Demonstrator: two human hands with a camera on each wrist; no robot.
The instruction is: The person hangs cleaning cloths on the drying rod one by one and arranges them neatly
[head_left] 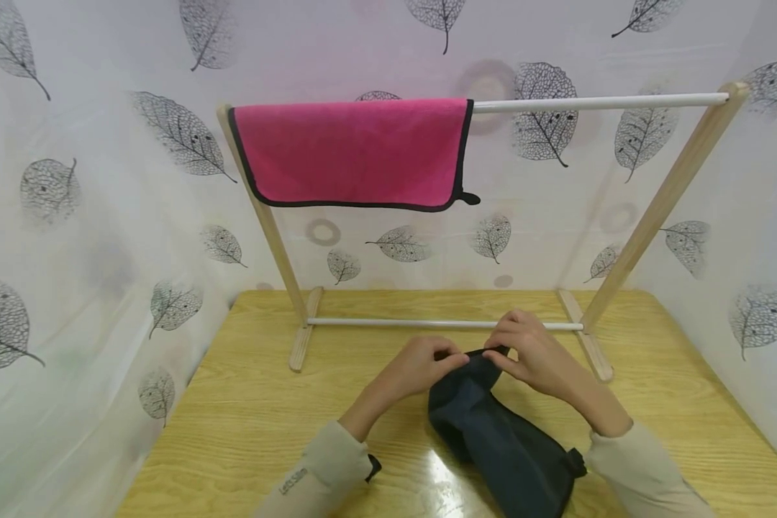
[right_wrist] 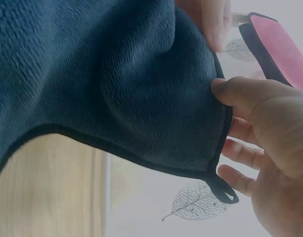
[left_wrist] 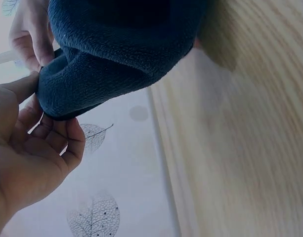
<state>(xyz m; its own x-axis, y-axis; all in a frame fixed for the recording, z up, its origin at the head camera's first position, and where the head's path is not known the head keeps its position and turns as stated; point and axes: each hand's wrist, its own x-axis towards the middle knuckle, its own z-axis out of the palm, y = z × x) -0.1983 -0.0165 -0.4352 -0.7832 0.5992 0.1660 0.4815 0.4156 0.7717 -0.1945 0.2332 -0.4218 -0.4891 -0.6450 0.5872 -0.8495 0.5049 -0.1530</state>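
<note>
A dark blue-grey towel (head_left: 492, 432) with black edging is held up by its far edge, while its near part trails over the table. My left hand (head_left: 424, 365) pinches that edge between thumb and fingers, just left of the right hand. With thumb on the near face and fingers behind, my right hand (head_left: 531, 352) grips the same edge. In the right wrist view, the towel (right_wrist: 151, 94) has a small hanging loop (right_wrist: 224, 191) at the corner beside the right hand (right_wrist: 270, 133). The left wrist view shows soft folds bulging near the left hand (left_wrist: 37, 143).
A wooden rack (head_left: 663, 208) with a white top rail (head_left: 596, 103) and a white lower rail (head_left: 427, 324) stands at the table's back. Over the rail's left half hangs a pink towel (head_left: 356, 155) edged in black. Leaf-printed sheeting (head_left: 103, 216) surrounds the wooden table (head_left: 233, 432).
</note>
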